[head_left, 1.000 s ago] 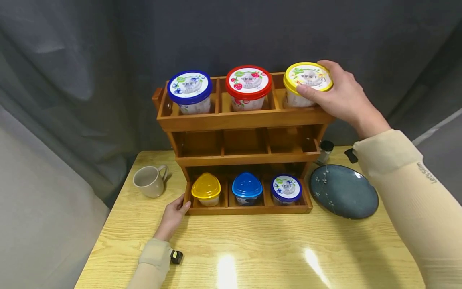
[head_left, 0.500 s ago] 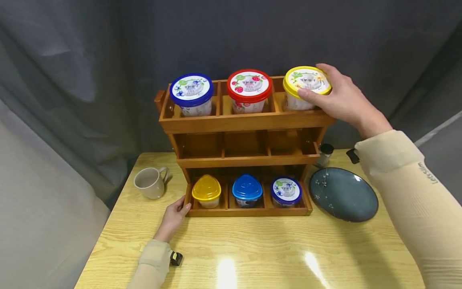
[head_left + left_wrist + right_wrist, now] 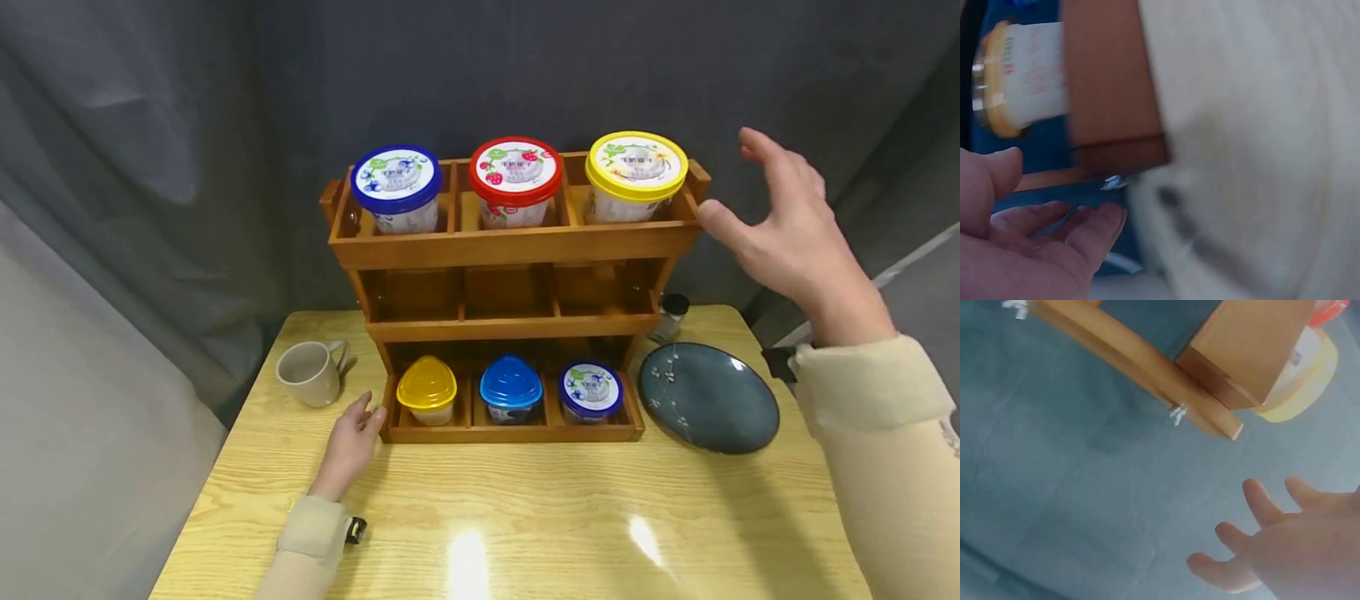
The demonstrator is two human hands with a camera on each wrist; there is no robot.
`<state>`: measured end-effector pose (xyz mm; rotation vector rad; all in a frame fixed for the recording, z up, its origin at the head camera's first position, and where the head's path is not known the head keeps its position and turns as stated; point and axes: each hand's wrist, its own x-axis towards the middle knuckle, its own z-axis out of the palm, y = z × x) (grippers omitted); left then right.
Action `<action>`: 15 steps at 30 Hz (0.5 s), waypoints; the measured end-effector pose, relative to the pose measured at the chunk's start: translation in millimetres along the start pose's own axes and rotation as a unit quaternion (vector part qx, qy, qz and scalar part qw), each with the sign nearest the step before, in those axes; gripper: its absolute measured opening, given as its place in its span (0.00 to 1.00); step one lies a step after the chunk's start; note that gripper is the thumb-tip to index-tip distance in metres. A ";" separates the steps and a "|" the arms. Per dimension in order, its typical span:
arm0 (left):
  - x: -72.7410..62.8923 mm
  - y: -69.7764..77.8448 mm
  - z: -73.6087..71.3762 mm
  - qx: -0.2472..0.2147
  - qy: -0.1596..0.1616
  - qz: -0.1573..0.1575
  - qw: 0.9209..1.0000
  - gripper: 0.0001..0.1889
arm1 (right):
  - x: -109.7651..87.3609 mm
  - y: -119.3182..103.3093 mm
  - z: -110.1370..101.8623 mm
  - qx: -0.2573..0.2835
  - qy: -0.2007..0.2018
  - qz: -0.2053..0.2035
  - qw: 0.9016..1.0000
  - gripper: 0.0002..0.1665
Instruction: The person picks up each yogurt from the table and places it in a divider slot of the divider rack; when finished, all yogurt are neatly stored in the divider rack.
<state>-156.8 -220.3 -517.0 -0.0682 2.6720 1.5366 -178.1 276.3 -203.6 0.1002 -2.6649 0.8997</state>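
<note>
A three-tier wooden rack [image 3: 517, 248] stands on the table. Round tubs with blue [image 3: 396, 177], red [image 3: 516, 171] and yellow [image 3: 637, 165] lids sit in its top compartments. To the right of the yellow-lidded tub, my right hand [image 3: 797, 229] is in the air with spread fingers, holding nothing; the right wrist view shows a gap between it and the rack. My left hand [image 3: 351, 442] is beside the rack's lower left corner, fingers loosely bent and holding nothing. On the bottom tier are a yellow-lidded cup [image 3: 427, 387], a light-blue-lidded cup [image 3: 511, 387] and a blue-lidded tub [image 3: 591, 390].
A beige mug [image 3: 309, 375] stands left of the rack. To the right lies a dark oval plate [image 3: 708, 400] with a flower pattern, and behind it a small black-capped jar [image 3: 672, 317]. Grey curtains hang behind and at the sides of the wooden table [image 3: 540, 500].
My right hand has let go of the round yellow-lidded tub and moved right, away from it. My left hand has loosened from the rack's lower left corner and shifted slightly left.
</note>
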 end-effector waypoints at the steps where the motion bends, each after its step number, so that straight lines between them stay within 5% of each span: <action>1: -4.2 5.2 -6.6 0.011 0.000 0.009 1.000 0.32 | -10.4 4.9 0.7 0.000 0.009 -0.005 1.000 0.49; 7: -33.2 44.7 -46.5 0.072 0.030 0.092 0.993 0.34 | -76.6 47.9 23.3 0.001 0.033 -0.035 0.999 0.49; 15: -67.3 73.8 -79.0 0.158 0.089 0.187 0.965 0.33 | -144.8 100.4 69.3 0.006 0.030 -0.033 0.999 0.49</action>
